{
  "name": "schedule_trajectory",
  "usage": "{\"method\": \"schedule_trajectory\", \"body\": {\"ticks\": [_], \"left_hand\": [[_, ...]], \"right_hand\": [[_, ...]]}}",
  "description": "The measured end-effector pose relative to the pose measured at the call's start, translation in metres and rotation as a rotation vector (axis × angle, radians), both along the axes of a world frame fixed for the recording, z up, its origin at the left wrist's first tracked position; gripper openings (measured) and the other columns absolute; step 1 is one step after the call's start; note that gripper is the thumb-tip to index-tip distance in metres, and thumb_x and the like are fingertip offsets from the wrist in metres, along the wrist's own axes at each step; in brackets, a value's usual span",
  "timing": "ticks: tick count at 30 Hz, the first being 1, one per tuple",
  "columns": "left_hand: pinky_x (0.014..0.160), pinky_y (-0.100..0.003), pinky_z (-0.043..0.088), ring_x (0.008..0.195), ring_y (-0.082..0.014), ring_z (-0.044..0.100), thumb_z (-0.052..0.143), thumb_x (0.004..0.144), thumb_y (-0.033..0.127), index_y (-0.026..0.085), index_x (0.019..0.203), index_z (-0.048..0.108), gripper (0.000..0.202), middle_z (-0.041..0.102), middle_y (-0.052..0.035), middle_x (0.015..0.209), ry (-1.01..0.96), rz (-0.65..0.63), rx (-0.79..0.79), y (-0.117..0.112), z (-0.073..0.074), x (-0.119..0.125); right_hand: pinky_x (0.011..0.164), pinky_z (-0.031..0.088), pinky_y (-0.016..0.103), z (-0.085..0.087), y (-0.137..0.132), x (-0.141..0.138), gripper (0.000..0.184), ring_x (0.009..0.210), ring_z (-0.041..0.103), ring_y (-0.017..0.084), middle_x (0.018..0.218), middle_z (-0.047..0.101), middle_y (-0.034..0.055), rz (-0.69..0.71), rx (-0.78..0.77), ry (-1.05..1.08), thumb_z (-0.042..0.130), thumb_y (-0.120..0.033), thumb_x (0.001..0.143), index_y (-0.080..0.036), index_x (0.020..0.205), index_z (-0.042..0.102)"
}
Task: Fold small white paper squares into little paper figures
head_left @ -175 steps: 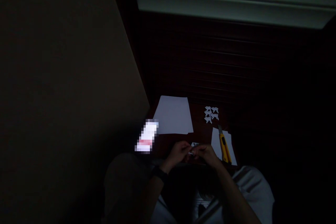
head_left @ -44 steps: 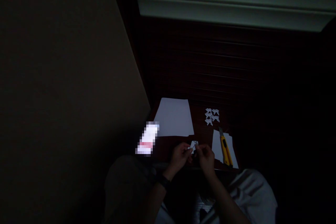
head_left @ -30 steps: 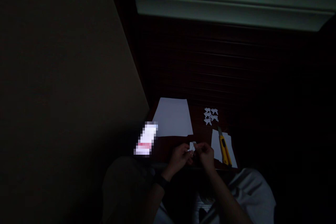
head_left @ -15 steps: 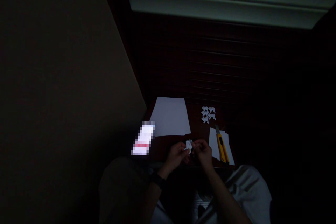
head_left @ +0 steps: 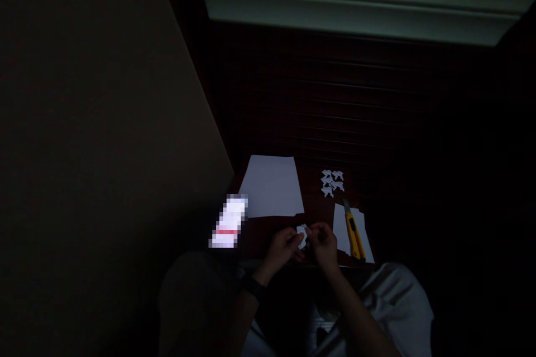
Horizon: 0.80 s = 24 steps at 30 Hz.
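A small piece of folded white paper (head_left: 302, 230) is held just above the near edge of the dark table. My left hand (head_left: 287, 245) pinches it from the left, with the thumb lying over its face. From the other side, the fingers of my right hand (head_left: 324, 242) grip its right edge. The dim light hides the finer folds and some of the fingertips. Beyond my hands, several small folded paper figures (head_left: 332, 183) lie in a cluster at the back right of the table.
A stack of white paper sheets (head_left: 272, 187) lies at the back left, beside a glowing, pixelated phone screen (head_left: 230, 220). On the right, a yellow utility knife (head_left: 354, 234), blade out, rests on smaller white sheets (head_left: 341, 228). A wall (head_left: 104, 122) borders the left side.
The folded paper shows a smaller, more compact outline now, and the left thumb covers more of it. Both hands stay in nearly the same place.
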<state>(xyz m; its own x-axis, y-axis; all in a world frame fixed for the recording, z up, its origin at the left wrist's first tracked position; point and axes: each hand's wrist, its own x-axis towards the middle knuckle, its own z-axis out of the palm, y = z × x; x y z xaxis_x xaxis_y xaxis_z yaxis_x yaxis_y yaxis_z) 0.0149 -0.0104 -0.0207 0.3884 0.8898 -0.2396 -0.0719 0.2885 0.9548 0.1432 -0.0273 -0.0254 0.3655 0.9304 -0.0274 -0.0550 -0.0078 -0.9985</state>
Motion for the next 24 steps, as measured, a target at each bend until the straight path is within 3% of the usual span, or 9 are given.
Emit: {"method": "schedule_trajectory", "body": {"ticks": [6,12,17,22,24], "left_hand": [[0.036,-0.020,0.045,0.041,-0.0120,0.058,0.054,0.071,0.051,0.014,0.075,0.052,0.037,0.060,-0.0010,0.060,0.029,-0.001,0.000,0.001,0.003,0.001],[0.028,-0.014,0.026,0.028,-0.0062,0.042,0.057,0.068,0.051,0.013,0.069,0.057,0.038,0.049,0.0043,0.041,0.119,-0.014,0.037,0.002,0.010,-0.003],[0.031,-0.015,0.020,0.033,-0.0037,0.038,0.062,0.065,0.048,0.012,0.069,0.058,0.036,0.050,0.0031,0.049,0.074,0.057,0.013,0.003,0.014,-0.004],[0.036,-0.016,0.018,0.037,-0.0024,0.031,0.066,0.063,0.045,0.011,0.066,0.059,0.035,0.039,0.0054,0.046,-0.018,0.178,-0.060,0.004,0.020,-0.008],[0.037,-0.016,0.017,0.038,-0.0020,0.029,0.067,0.062,0.044,0.011,0.063,0.059,0.035,0.037,0.0056,0.046,-0.038,0.190,-0.078,0.004,0.022,-0.010]], "right_hand": [[0.038,0.040,0.019,0.004,-0.001,0.001,0.026,0.041,0.046,0.009,0.054,0.049,-0.0057,0.003,0.024,0.010,0.062,-0.040,0.070,-0.019,0.080,0.052],[0.034,0.035,0.017,0.003,-0.002,0.004,0.030,0.037,0.042,0.007,0.050,0.047,-0.0071,0.045,-0.001,0.033,0.062,-0.041,0.069,-0.018,0.084,0.051],[0.033,0.035,0.016,0.004,-0.002,0.006,0.030,0.036,0.042,0.007,0.052,0.050,-0.0064,0.104,0.004,0.055,0.062,-0.039,0.071,-0.018,0.089,0.050],[0.032,0.036,0.016,0.013,-0.004,0.013,0.037,0.044,0.052,0.009,0.076,0.062,0.0016,0.322,-0.094,0.078,0.064,-0.040,0.068,-0.019,0.096,0.053],[0.033,0.037,0.016,0.015,-0.005,0.014,0.036,0.045,0.053,0.010,0.076,0.063,0.0023,0.433,-0.131,0.050,0.065,-0.040,0.066,-0.018,0.094,0.057]]}}
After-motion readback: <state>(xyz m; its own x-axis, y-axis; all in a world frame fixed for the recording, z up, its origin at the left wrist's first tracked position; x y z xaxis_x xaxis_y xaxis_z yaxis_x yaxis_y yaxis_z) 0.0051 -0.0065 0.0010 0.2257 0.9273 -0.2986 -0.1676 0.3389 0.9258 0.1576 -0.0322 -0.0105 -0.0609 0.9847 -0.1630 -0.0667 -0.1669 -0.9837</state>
